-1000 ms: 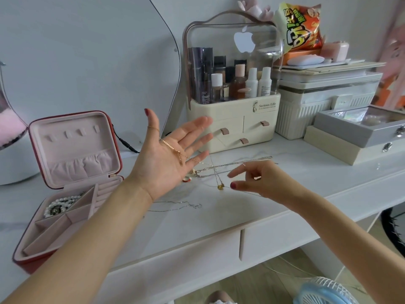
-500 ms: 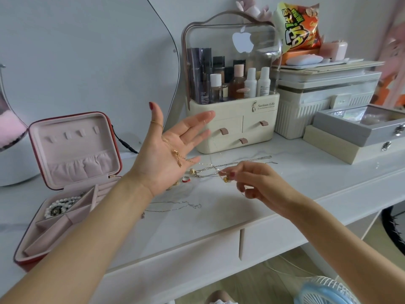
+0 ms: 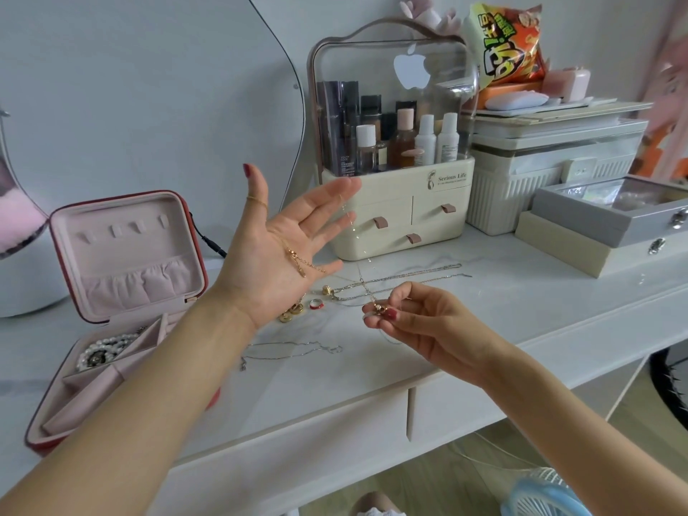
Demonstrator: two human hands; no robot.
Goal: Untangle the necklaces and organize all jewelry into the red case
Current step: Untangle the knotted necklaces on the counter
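Note:
My left hand (image 3: pixel 283 251) is raised palm-up with spread straight fingers; a thin gold necklace (image 3: pixel 298 256) is draped over thumb and fingers, its clasp hanging across the palm. My right hand (image 3: pixel 413 318) pinches the gold pendant (image 3: pixel 379 308) at the chain's lower end, just above the desk. Tangled silver and gold chains (image 3: pixel 394 279) lie behind it. A separate silver chain (image 3: pixel 294 350) lies nearer the front. The open red case (image 3: pixel 111 292) stands at left with a pearl piece (image 3: pixel 102 350) in one compartment.
Gold rings (image 3: pixel 292 312) and a red ring (image 3: pixel 315 303) lie on the white desk (image 3: pixel 484 329). A cream cosmetics organizer (image 3: pixel 394 217) stands behind the chains. Grey and beige boxes (image 3: pixel 595 232) sit at right. A blue fan (image 3: pixel 543 497) is below the desk edge.
My right hand closed on the pendant, which hung free a second ago, and drew it toward me. The clasp slid lower across my left palm.

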